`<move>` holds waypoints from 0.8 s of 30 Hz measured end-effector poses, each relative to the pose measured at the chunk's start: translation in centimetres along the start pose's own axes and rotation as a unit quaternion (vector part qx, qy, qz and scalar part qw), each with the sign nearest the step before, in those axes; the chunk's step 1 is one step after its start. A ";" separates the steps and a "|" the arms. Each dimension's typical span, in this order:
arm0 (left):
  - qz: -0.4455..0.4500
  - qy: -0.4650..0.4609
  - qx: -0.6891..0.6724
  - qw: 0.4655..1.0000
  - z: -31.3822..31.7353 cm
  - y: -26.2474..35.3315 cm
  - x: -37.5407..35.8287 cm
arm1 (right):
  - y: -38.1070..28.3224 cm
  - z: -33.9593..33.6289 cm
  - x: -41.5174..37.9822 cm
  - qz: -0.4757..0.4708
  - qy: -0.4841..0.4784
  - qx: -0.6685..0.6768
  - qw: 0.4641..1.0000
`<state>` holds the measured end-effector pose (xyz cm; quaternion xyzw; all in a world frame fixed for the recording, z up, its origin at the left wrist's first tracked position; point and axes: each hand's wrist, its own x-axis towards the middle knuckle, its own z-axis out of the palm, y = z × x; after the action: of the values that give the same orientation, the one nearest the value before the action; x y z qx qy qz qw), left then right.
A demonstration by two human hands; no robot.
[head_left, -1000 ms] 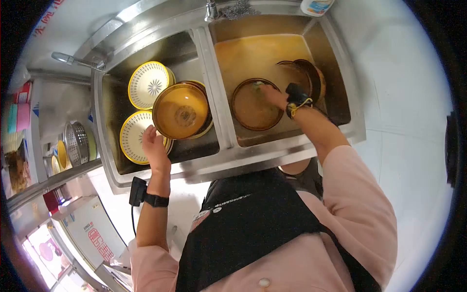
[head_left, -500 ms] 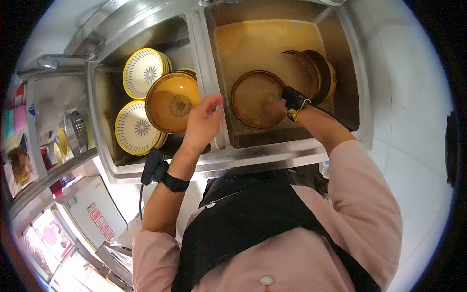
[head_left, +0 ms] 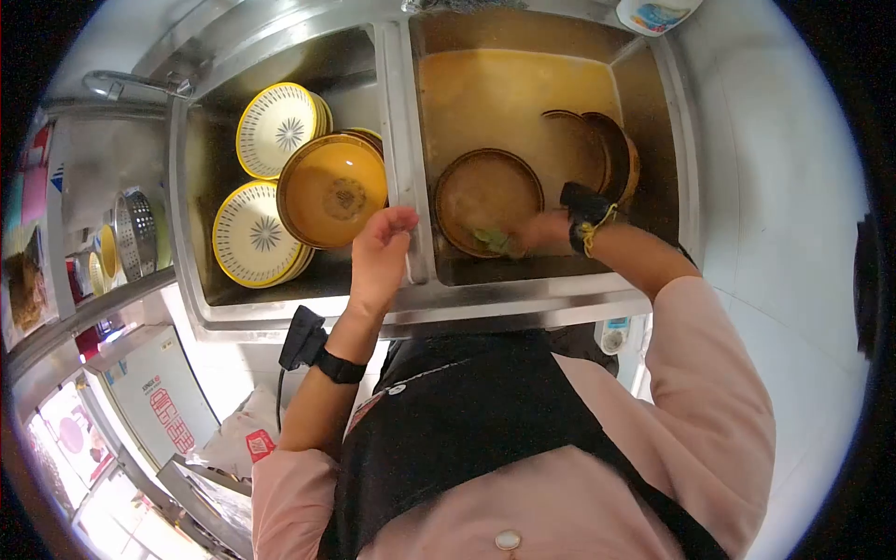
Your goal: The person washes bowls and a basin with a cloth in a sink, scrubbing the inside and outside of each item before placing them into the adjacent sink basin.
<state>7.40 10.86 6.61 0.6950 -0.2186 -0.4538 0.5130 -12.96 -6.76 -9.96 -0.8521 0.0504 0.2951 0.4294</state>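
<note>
Right-hand grip is meeting a green scrubber at the near rim of a brown bowl lying in the murky right basin; from where I am standing, blur is preventing me from telling whether it is clamping. Left-hand grip is holding nothing, hovering with loosely bent fingers near an amber bowl in the left basin. Scrubbing is apparently going on, the next stroke likely calling for steady pressure along the rim.

One bowl is amber inside, the dishes white with dark starbursts
</note>
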 end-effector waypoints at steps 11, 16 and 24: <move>-0.019 0.033 0.002 0.999 -1.2 -1.2 -1.4 | 1.2 -10.1 3.5 0.216 0.178 -0.085 0.956; -0.017 0.045 -0.027 0.998 -1.7 -2.5 -1.6 | 9.5 -6.6 8.1 0.305 0.119 -0.038 0.944; 0.153 -0.021 0.143 0.977 1.1 -0.7 2.3 | 4.8 -9.8 2.3 0.145 0.168 -0.093 0.971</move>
<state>7.44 8.76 4.99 0.7099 -0.3961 -0.3481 0.4669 -8.25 -16.85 -10.13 -0.9092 0.2175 0.2105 0.2859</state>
